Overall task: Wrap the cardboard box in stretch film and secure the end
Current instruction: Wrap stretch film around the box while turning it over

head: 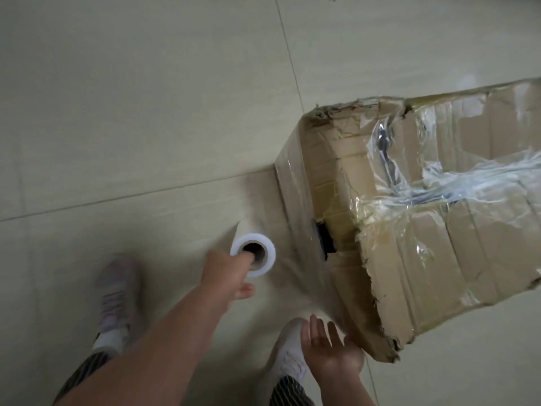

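Box (415, 230), torn cardboard, stands on tiled floor (131, 98); film bands and tape already across its top and side. Roll (253, 254) upright left of box, film sheet (295, 259) stretched taut from roll to box side. Left hand (227, 273) left of box, finger hooked into roll core, carrying roll. Right hand (330, 347) open, palm up, fingers spread, empty, at box's near bottom corner; contact unclear. Two shoes (117, 300) on floor, near-left of box.
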